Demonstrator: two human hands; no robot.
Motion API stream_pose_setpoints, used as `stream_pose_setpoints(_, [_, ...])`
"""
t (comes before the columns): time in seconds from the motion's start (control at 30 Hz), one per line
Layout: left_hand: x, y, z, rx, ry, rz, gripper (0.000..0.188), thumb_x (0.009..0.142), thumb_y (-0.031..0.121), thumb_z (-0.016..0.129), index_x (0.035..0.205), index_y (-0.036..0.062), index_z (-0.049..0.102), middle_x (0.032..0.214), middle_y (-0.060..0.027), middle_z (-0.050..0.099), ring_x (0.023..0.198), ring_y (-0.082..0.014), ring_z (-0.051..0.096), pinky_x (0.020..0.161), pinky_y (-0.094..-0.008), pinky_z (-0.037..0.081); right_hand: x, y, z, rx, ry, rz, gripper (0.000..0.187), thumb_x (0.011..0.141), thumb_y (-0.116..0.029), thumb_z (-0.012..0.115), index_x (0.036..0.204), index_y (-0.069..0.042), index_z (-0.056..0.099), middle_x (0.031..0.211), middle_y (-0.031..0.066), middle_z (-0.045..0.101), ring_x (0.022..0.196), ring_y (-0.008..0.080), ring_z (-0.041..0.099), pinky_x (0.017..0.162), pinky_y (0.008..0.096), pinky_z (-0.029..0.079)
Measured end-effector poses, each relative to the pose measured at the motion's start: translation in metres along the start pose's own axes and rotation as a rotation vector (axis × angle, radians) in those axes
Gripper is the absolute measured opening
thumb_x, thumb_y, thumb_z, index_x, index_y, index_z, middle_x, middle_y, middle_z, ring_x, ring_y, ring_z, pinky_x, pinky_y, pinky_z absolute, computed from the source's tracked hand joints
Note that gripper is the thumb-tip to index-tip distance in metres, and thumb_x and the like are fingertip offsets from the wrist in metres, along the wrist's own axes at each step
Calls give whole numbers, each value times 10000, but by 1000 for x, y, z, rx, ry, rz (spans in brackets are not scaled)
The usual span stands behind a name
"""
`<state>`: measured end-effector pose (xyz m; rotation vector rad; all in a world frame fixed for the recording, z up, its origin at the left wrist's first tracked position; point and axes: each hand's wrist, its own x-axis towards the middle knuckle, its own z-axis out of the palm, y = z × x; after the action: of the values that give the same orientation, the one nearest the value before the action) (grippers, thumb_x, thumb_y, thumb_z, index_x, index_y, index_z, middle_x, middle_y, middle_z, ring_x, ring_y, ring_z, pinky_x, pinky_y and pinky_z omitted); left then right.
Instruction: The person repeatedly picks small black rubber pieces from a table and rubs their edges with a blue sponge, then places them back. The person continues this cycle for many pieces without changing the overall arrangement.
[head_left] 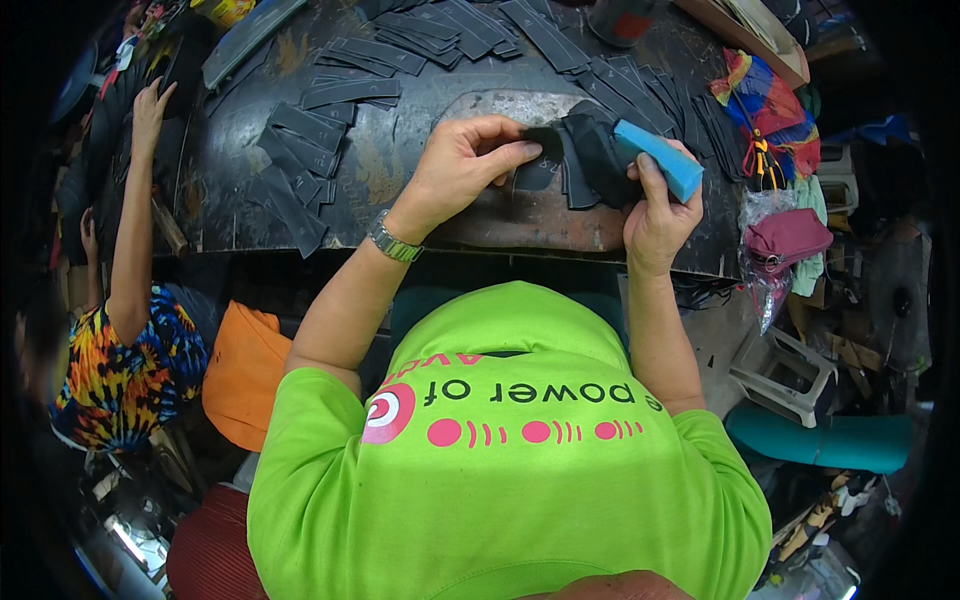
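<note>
My left hand [462, 168], a metal-banded watch on its wrist, pinches the edge of a dark strip [545, 143] between thumb and fingers. My right hand [662, 212] is closed round a blue rectangular block [655, 158], which slants over the work spot. Between the two hands lies a small heap of black pieces [597, 155], thin and flexible like leather or fabric. Its right end is close to the right fingertips; whether they touch it I cannot tell. Beneath the heap is a worn brown patch [540, 232] at the table's near edge.
Flat dark strips [300, 140] lie in overlapping rows across the dark table [385, 205]. A dark can [625, 20] and an open box [750, 38] stand at the back. Right are colourful cloth [770, 110] and a maroon pouch [788, 240]; left, another person's arm [135, 210].
</note>
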<state>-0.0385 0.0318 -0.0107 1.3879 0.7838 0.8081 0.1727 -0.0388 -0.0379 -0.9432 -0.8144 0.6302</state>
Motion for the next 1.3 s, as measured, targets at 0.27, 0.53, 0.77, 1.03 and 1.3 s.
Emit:
stream_pose_setpoints(0.27, [-9,2,4,102,-9,-22,118,849,128,712,851,14,683,669,36,576,587,-14,481,524,-176,375,6,-22,11,24,-104,124,241,790,69,685,1021,22,632,1042,69,626,896,120,584,802,245,478])
stream_pose_setpoints(0.53, [-13,6,14,231,64,176,121,834,77,707,908,-19,703,755,-7,659,661,-45,556,587,-202,442,21,-42,33,9,-344,166,268,780,69,681,1042,28,640,994,57,653,903,117,605,838,249,478])
stream_pose_setpoints(0.77, [-14,10,12,369,78,267,128,798,65,717,900,-11,717,773,-62,679,668,-100,592,609,-244,454,23,-42,39,-134,-494,89,254,788,57,673,1037,20,642,968,47,662,892,108,606,832,243,479])
stream_pose_setpoints(1.03, [-14,4,11,245,104,282,106,808,62,719,855,-30,700,749,-29,637,643,-80,550,577,-229,425,23,-40,31,-164,-443,115,240,784,52,672,1021,21,647,972,57,661,883,119,609,822,258,489])
stream_pose_setpoints(1.3, [-17,4,9,59,113,151,102,823,86,725,836,-14,707,713,12,603,598,-38,499,523,-198,378,18,-38,27,44,-276,242,277,786,62,666,1060,39,633,1003,83,657,914,152,629,856,289,501])
